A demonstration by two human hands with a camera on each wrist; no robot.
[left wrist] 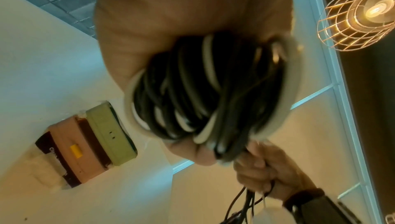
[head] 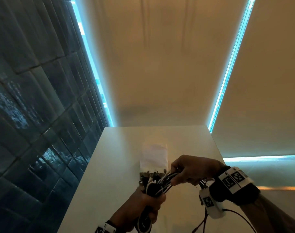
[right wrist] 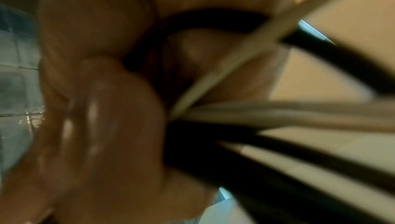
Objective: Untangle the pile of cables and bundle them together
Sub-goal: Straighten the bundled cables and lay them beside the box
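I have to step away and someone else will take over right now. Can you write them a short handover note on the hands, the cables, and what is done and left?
Left hand: grips the gathered loops of the cable bundle above the white table.
Right hand: holds the strands running out of the bundle's top.
Loose thin cables hang below the right wrist.
A white pouch lies on the table behind the bundle.
Done: most black and white cables look gathered.
Left: take in the loose ends and secure the bundle; no tie is visible.
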